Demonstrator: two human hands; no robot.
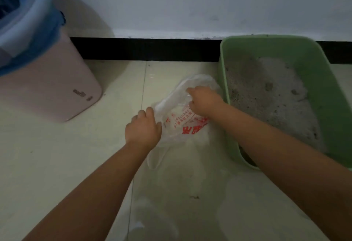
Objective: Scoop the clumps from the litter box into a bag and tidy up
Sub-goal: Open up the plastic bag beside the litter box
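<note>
Entry: thin bag being spread on floor beside litter box.
I note green litter box [322, 80] far right, clumps inside; pink bin [57, 88] far left, open floor between; bag [179, 119] touching the box wall, gripped by left hand [142, 128] and right hand [203, 101]. Risk: limp mouth collapses, litter spills.

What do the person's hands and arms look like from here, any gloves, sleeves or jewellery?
Both are bare. The left hand and right hand wear no gloves, and no ring, watch or bracelet shows. Both forearms are uncovered down to the edge of the picture, so no sleeve is visible. No markings stand out in this dim light.
</note>
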